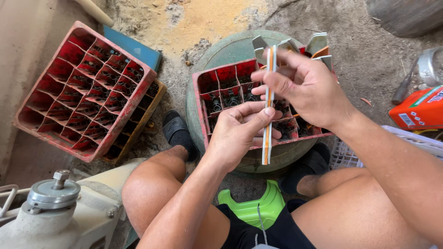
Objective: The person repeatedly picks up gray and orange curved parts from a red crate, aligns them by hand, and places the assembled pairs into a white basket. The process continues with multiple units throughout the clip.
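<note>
A red divided crate is leaning on sandy dirt ground. The left hand is gripping an orange-and-white strip over a second crate, while the right hand is pinching its upper part, holding metal brackets.

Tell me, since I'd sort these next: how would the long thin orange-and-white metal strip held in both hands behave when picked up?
The long thin orange-and-white metal strip probably stays stiff: it hangs straight below the left hand without drooping. It seems light, since fingertips of the right hand pinch it. Its narrow smooth edges may slip or twist.
</note>
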